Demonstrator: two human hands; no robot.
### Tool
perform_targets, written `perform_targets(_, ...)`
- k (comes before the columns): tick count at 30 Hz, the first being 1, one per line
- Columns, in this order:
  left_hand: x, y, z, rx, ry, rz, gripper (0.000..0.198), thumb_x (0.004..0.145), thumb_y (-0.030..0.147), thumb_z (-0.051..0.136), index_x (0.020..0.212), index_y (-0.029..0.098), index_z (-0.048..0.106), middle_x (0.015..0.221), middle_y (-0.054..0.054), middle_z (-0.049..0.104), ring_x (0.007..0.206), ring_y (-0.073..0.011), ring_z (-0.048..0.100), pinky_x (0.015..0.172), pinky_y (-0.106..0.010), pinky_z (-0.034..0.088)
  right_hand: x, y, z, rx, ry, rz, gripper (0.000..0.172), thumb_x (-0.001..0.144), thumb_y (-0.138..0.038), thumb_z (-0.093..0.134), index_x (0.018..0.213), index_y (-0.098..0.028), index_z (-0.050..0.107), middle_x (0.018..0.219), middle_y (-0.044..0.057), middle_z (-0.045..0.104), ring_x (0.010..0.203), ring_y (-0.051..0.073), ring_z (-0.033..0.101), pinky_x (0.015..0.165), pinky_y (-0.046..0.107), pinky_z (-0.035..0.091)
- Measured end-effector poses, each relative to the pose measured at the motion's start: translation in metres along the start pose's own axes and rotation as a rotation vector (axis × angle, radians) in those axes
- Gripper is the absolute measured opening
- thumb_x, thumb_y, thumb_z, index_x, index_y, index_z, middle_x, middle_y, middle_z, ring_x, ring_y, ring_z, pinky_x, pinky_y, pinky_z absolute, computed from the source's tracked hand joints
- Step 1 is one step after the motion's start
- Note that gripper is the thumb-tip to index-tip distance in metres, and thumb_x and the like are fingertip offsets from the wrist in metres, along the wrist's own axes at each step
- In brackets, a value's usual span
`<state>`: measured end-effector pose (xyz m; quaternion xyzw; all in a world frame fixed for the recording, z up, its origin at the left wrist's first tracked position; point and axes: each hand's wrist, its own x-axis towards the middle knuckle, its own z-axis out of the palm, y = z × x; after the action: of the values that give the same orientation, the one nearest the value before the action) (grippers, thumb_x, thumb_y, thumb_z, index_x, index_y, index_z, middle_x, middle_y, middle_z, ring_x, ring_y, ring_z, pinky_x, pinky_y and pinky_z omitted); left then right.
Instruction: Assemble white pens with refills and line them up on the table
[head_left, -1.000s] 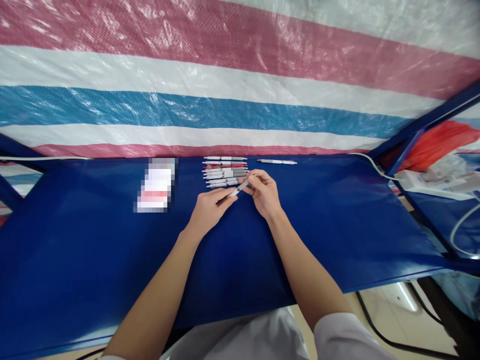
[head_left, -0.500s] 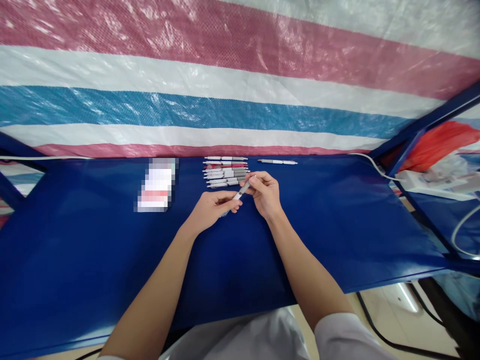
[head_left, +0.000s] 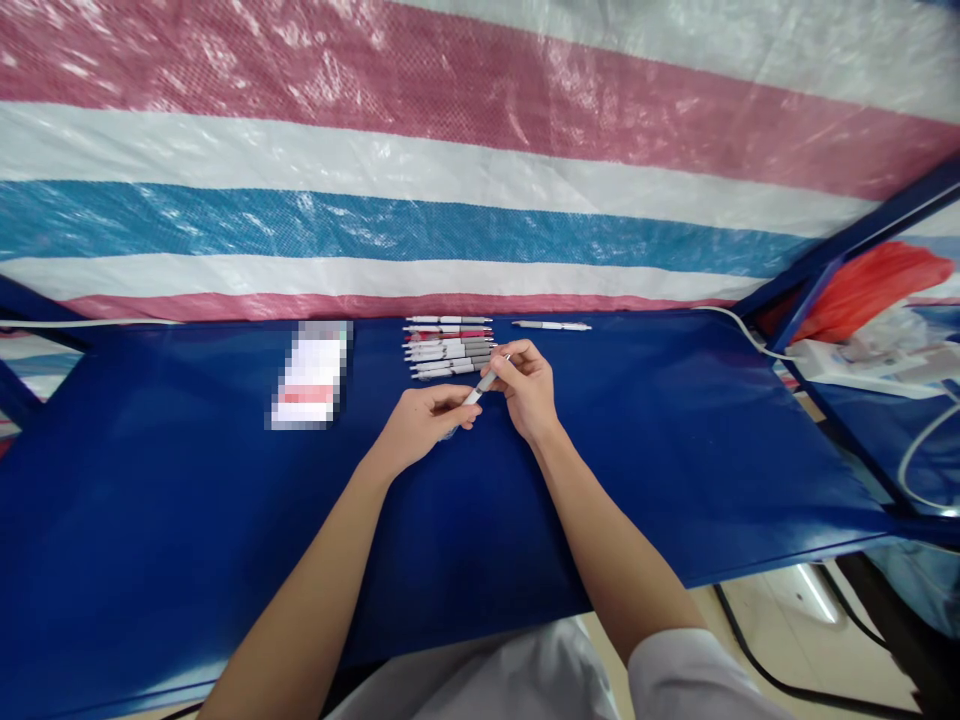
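A white pen with a grey grip (head_left: 483,386) is held at a slant between both hands. My left hand (head_left: 429,422) pinches its lower white end. Around the upper grey end, near the tip, the fingers of my right hand (head_left: 526,385) are closed. Just behind the hands lies a row of several white and grey pens (head_left: 448,351), with a red one (head_left: 442,335) among them. A single white pen (head_left: 553,325) lies apart, to the right of the row.
The blue table (head_left: 187,560) has a pixelated white and red item (head_left: 309,375) at the left. Striped sheeting (head_left: 450,230) hangs behind. At the right are a blue frame, a red bag (head_left: 874,290), a white power strip (head_left: 862,368) and cables.
The view has shifted slightly. Both hands keep their hold on the pen, whose tip now shows a little more above the fingers of my right hand.
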<state>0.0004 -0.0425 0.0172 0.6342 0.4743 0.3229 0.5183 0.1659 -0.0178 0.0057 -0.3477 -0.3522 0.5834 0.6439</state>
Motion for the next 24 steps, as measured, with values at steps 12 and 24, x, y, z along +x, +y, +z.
perform_targets(12,-0.0024,0.0051,-0.0029,-0.250,-0.189,-0.095,0.031,0.086,0.042,0.065,0.103,0.017,0.073,0.091,-0.007,0.076,0.078,-0.0196,0.072,0.078,-0.034,0.059,-0.0019,-0.0066,-0.0050,-0.004,-0.092,0.059,0.019,0.068,-0.034,0.080,0.082,-0.024,0.072,0.080,-0.002,0.075,0.076,0.016,0.074,0.058,0.023,0.061)
perform_targets(24,0.0018,0.0003,0.0001,0.028,0.030,-0.010,0.029,0.080,0.041,0.071,0.098,0.020,0.076,0.077,-0.003,0.073,0.074,-0.0176,0.068,0.070,-0.027,0.053,-0.0008,-0.0037,-0.0014,-0.079,0.030,-0.006,0.027,0.065,-0.035,0.083,0.071,-0.022,0.060,0.075,-0.004,0.072,0.066,0.013,0.072,0.048,0.020,0.058)
